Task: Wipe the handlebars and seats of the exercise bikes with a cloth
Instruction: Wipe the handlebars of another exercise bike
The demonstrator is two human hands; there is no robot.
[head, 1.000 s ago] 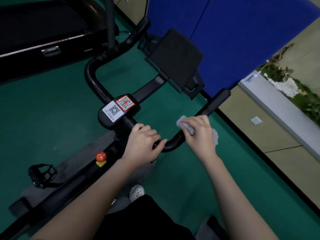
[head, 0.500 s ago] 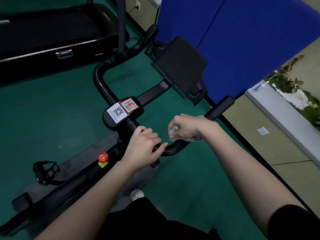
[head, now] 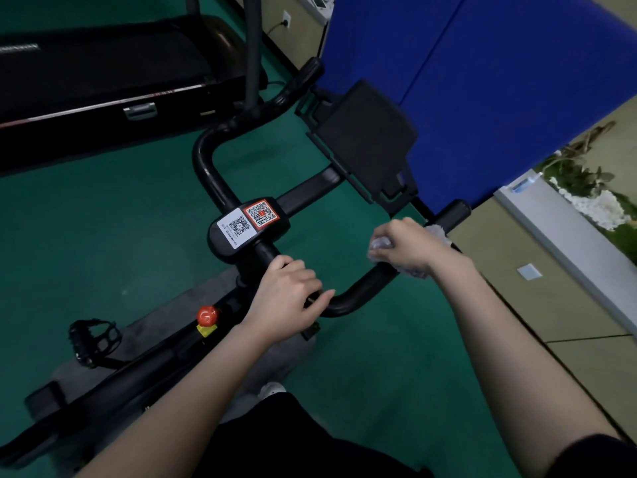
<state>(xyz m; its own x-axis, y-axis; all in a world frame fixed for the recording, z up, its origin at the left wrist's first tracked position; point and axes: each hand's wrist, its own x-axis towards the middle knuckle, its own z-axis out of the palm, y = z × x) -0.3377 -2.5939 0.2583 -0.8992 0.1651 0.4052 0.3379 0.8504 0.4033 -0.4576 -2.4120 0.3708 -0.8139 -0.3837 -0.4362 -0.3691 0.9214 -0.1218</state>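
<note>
Head view: my left hand (head: 287, 298) is wrapped round the handlebar (head: 358, 293) just beside the centre clamp (head: 246, 229), steadying it. My right hand (head: 405, 244) is clenched on the cloth (head: 379, 243), pressing it onto the right arm of the bar, below the end grip (head: 453, 210). The cloth is bunched, and only bits of it poke out on either side of the fist.

Risks, as I judge them: with so little cloth showing, bare palm may do the rubbing and leave the bar smeared. Sliding outward, my knuckles could knock the tablet holder (head: 365, 143), which sits close above. The left arm of the bar and the seat, which is out of view, look not yet wiped and are easy to skip.
</note>
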